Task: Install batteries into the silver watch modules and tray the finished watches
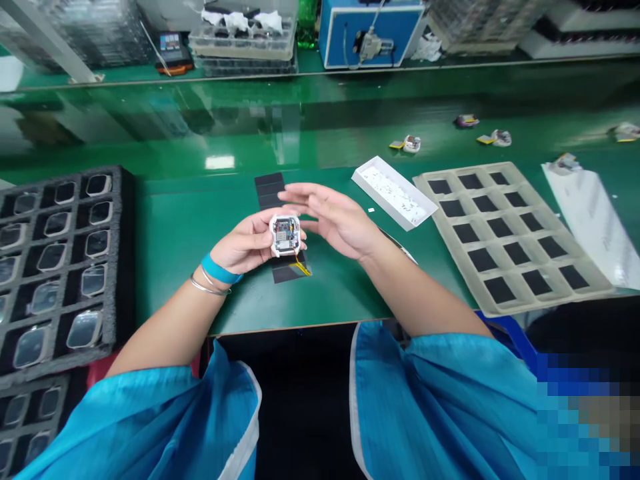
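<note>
- Green bench mat (pixel 340 293) carries the work, and the square white-framed module (pixel 287 235) is held just above its middle, toward the front edge.
- The module's circuit board lies bare on its upward face, with nothing covering it. A thin lead with a yellow tip (pixel 301 268) hangs loose from the lower right corner.
- The left hand (pixel 245 243), with a blue band and thin bangles at the wrist, is closed around the module and cradles it from below.
- The right hand (pixel 335 220) is open with its fingers spread, apart from the left hand and just beside the module. Whether it touches the module, I cannot tell.
- Black pad strips (pixel 270 190) lie on the mat under the hands, running from behind the module to in front of it.
- Judging by its bare board and free lead, the module looks partly assembled, with its face left to close.
- Toward the right edge, a white carton (pixel 394 193) holds many small white parts. Beyond it, every visible pocket of a pulp tray (pixel 555 300) holds a black square.
- Along the left edge, a black foam tray (pixel 123 267) holds rows of clear-faced square pieces, filled as far as it shows.
- Past the far edge, small modules with yellow tabs (pixel 411 143) lie on a second green bench.
</note>
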The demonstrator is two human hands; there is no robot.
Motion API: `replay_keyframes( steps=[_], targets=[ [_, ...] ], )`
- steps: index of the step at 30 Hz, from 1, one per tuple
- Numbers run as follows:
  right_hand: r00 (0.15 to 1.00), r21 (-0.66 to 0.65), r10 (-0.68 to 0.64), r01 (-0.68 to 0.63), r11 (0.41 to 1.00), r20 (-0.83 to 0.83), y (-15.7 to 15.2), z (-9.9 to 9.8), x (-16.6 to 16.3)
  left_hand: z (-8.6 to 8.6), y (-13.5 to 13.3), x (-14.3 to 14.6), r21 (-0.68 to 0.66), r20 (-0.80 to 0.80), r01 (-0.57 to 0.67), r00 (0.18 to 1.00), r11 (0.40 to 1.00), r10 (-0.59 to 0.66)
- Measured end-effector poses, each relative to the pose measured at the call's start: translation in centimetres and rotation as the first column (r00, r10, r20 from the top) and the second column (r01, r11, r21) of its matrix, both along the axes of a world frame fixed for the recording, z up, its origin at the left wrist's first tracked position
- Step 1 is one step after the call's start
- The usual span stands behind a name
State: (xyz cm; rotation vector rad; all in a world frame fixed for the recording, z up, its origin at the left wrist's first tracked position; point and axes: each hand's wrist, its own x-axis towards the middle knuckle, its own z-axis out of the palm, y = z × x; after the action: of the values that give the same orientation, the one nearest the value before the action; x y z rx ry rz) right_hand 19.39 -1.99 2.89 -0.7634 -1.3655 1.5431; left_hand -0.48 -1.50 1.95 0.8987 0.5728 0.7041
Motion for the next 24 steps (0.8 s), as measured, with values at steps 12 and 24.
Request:
replay_keyframes(
  steps=[12,24],
  targets=[
    [0.988,-0.249,0.116,-0.088,0.965,0.101,1.2,-0.4,1.4,0.5,0.8,-0.1,0.112,-0.007,-0.304,0.952,0.946,0.306],
    [0.994,0.055,0.037,-0.043,0.998,0.104,0.3,0.6,1.4,-0.2,0.8,0.6,-0.062,-0.08,-0.13,0.989,0.99,0.125]
  ],
)
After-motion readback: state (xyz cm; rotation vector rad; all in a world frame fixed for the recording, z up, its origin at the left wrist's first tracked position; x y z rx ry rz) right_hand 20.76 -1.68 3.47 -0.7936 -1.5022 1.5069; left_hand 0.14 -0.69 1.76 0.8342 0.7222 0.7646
